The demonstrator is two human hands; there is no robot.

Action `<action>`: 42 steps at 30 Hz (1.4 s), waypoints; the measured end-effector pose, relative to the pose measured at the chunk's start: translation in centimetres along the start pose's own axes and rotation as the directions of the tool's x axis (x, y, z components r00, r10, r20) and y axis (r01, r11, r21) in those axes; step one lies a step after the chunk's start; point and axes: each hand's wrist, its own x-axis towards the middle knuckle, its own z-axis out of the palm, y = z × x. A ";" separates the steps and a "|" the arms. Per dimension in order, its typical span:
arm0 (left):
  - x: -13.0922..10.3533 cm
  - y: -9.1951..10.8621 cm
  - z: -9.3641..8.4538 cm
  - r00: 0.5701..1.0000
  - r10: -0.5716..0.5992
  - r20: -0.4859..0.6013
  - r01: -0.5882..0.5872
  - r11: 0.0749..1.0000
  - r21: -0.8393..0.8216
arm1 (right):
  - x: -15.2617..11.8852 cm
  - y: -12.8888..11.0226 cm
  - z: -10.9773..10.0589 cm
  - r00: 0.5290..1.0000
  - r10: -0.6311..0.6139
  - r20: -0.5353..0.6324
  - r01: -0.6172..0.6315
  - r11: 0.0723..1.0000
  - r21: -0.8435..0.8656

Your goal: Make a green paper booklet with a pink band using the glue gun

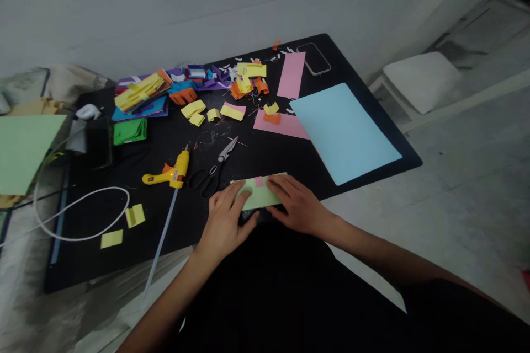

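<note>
A pale green paper strip [265,196] lies at the front edge of the black table, with a small pink piece [259,181] on its upper edge. My left hand [227,215] rests on the strip's left end, fingers apart and thumb at the lower edge. On the right end lies my right hand [296,204], its fingers spread over the paper. Both hands press on the strip without gripping it. Black-handled scissors [213,168] lie just beyond my left hand, and a yellow glue gun [176,171] is left of them.
A light blue sheet [345,132] covers the right of the black table [165,231]. Pink sheets [292,74], a phone [317,59] and colored paper pieces [143,94] lie toward the back. A white cable [83,239] loops at the left. A white stool [422,80] stands right.
</note>
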 end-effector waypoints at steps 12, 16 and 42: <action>0.6 -0.3 -0.6 0.999 0.025 0.045 -0.027 0.999 0.033 | 0.0 -0.3 -0.2 1.000 0.012 0.009 -0.011 0.999 -0.032; 0.4 -0.5 -1.1 0.997 0.035 0.069 -0.036 0.999 0.021 | -0.1 -0.3 -0.3 0.998 0.043 0.037 -0.043 0.999 -0.001; 2.0 -2.7 -3.7 0.947 0.197 0.255 -0.221 0.973 0.066 | -0.1 -0.2 -0.5 0.999 0.044 0.020 -0.045 0.996 0.076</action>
